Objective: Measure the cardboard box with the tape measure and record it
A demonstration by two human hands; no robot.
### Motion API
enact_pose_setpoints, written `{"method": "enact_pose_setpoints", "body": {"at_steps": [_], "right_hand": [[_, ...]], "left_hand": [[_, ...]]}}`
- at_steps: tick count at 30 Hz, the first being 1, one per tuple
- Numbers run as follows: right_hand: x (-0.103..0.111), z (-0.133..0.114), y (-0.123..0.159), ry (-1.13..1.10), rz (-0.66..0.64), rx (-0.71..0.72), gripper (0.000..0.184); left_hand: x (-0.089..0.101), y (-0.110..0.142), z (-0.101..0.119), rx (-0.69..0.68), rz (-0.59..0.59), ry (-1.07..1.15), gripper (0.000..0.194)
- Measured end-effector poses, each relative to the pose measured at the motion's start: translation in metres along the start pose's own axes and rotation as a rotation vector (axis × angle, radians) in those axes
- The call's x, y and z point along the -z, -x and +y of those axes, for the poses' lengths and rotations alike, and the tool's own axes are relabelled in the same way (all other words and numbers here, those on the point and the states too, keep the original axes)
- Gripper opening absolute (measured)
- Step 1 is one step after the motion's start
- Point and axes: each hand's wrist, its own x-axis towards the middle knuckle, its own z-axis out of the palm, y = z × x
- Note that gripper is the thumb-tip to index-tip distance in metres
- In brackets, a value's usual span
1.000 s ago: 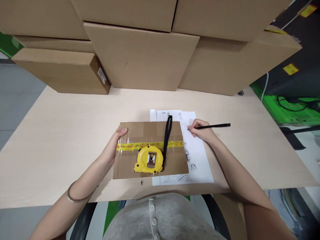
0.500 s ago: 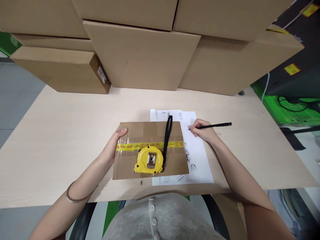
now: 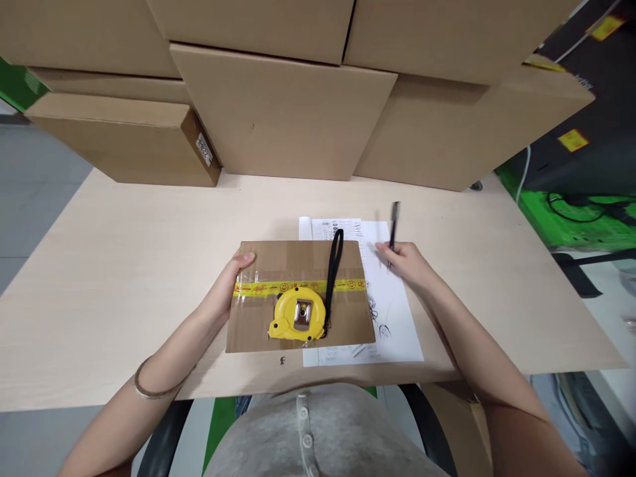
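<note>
My left hand (image 3: 233,281) grips the left edge of a small cardboard box (image 3: 285,260), thumb on top and the other fingers hidden. On the box lies a yellow tape measure (image 3: 285,311) with a metal belt clip and a black wrist strap (image 3: 334,271). Yellow printed tape (image 3: 258,289) runs across the box. My right hand (image 3: 405,260) holds a black pen (image 3: 394,225) between its fingers, pen standing nearly upright and blurred by motion. Below that hand, printed and scribbled paper sheets (image 3: 392,298) extend beneath the box.
Large cardboard boxes (image 3: 288,119) are stacked along the table's back, with a smaller carton (image 3: 109,142) at the left. The pale wooden table (image 3: 124,265) spreads on both sides. A dark case with yellow labels (image 3: 571,152) and a green surface (image 3: 571,228) lie off the right edge.
The pen has swung from lying nearly flat, pointing right, to nearly upright in my right hand. My left hand, the box and the tape measure have hardly moved.
</note>
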Motion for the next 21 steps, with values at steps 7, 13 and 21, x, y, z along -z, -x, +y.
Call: {"method": "enact_pose_setpoints", "body": {"at_steps": [7,13,21], "right_hand": [[-0.021,-0.046,0.021,0.434,-0.063,0.085,0.032],[0.000,-0.085,0.039,0.491,0.202,0.132,0.058],[-0.035,-0.144,0.076,0.319,0.115,0.958,0.074]], "left_hand": [[0.004,-0.007,-0.003,-0.104,-0.060,-0.033,0.039],[0.023,-0.019,-0.010,-0.420,-0.060,-0.096,0.053],[0.061,-0.031,-0.025,-0.659,-0.324,-0.214,0.030]]}}
